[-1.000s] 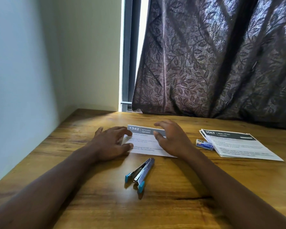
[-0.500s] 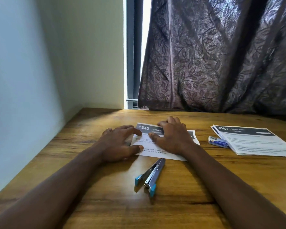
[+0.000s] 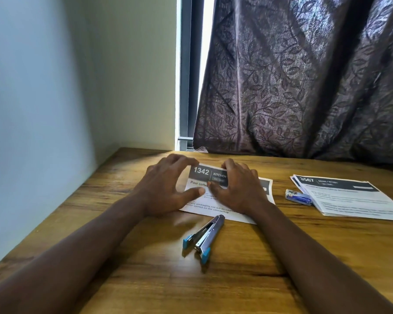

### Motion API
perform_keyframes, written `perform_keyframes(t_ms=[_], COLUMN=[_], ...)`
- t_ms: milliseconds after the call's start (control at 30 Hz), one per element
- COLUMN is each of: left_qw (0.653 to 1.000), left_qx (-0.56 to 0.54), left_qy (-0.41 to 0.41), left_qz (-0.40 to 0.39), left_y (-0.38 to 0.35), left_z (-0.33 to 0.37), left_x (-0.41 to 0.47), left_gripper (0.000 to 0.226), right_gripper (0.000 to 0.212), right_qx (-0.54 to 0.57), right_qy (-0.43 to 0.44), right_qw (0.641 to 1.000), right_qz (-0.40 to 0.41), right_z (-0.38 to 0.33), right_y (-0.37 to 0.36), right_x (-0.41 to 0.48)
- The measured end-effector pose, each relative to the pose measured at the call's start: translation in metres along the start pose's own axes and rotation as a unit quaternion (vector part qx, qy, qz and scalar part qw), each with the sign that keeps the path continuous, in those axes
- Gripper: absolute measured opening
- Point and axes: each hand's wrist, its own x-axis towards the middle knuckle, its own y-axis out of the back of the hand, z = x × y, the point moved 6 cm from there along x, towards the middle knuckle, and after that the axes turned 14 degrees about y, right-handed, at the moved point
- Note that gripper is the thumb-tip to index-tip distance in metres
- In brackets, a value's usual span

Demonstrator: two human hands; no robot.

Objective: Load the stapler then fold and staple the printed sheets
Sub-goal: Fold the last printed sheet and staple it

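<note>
Two sets of fingers (image 3: pixel 179 160) curl over the far edge of the printed sheet (image 3: pixel 201 172), thumbs laid on its printed face, so left hand (image 3: pixel 166 189) and right hand (image 3: pixel 241 191) each pinch it; the header end marked 1342 KITCHEN looks raised toward the camera, while the sheet's near edge lies flat on the bench (image 3: pixel 236 279); just nearer than that edge lies the stapler (image 3: pixel 204 234), sprung open in a narrow V, blue-tipped ends pointing at the person, untouched; to the right, well apart from the hands, a small box of staples (image 3: pixel 298 197) sits just beside a stack of printed sheets (image 3: pixel 354 198) headed 3567; a dark leaf-patterned curtain (image 3: pixel 304 75) hangs behind the bench.
</note>
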Motion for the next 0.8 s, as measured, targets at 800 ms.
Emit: perform_keyframes(t_ms=[800], left_qw=[0.808], left_qx=[-0.564], left_qy=[0.166], left_qz=[-0.041], left_y=[0.012], left_z=[-0.027], left_x=[-0.005], left_gripper=[0.02], right_gripper=[0.038], right_qx=[0.035], right_qy=[0.109], right_qw=[0.992], right_qz=[0.056], right_z=[-0.021], right_y=[0.009], right_x=[-0.009])
